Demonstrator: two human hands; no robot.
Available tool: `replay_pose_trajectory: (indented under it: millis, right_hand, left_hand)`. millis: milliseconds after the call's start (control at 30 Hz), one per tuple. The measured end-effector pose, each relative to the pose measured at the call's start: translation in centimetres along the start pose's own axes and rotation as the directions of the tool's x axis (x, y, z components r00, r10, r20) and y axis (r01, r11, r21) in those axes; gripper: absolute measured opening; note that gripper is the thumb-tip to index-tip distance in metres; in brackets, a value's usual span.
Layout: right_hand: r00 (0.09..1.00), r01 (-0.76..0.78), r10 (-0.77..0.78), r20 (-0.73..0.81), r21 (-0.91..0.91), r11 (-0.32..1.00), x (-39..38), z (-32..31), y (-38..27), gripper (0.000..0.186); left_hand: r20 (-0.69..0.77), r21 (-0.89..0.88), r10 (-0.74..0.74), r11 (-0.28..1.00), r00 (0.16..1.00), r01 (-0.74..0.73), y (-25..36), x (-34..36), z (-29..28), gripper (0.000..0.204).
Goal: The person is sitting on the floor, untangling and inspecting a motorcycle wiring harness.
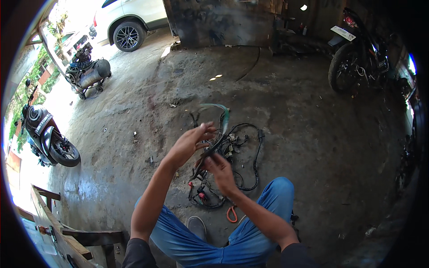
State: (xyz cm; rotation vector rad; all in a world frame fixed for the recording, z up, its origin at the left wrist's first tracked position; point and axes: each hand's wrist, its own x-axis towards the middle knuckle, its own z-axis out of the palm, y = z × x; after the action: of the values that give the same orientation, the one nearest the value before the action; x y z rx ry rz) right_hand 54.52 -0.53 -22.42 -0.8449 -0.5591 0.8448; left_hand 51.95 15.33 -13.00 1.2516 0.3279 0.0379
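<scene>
Both hands raised over concrete floor (pixel 313 147). Left hand (pixel 190 145) and right hand (pixel 220 172), fingers closed on black wire harness (pixel 232 147); its far end blurred. Orange pliers (pixel 231 214) near knee, partly hidden.

The person wears blue jeans (pixel 250 232), a dark short-sleeved shirt (pixel 138 254) and a grey shoe (pixel 196 227).

Both bare forearms reach up from the near edge. The left hand (pixel 190 144) is raised, fingers curled; the right hand (pixel 220 172), just beside it, pinches shut.
</scene>
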Motion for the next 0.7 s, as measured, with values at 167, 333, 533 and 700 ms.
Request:
replay_pose_trajectory:
  millis: [167, 333, 533, 700]
  right_hand:
    - [0.978, 0.024, -0.014, -0.209, 0.044, 0.999, 1.7, -2.7, -3.6, 0.028]
    - [0.973, -0.073, 0.056, -0.225, -0.068, 0.995, 0.3, -3.2, -4.0, 0.03]
    - [0.895, -0.042, 0.131, -0.427, 0.212, 0.976, -0.5, -5.9, -5.2, 0.032]
    - [0.936, 0.01, 0.018, -0.351, 0.078, 0.997, -2.2, -3.9, -6.5, 0.038]
  left_hand:
    - [-0.032, 0.478, 0.144, 0.871, 0.989, -0.112, -10.6, -4.2, -3.6, 0.05]
    - [-0.205, 0.265, 0.155, 0.959, 0.966, -0.098, -13.0, -8.1, 0.1, 0.04]
    - [-0.117, 0.333, 0.185, 0.933, 0.976, -0.137, -14.3, -9.0, 0.2, 0.037]
    - [-0.191, 0.319, 0.205, 0.938, 0.96, -0.137, -13.5, -10.9, 0.7, 0.036]
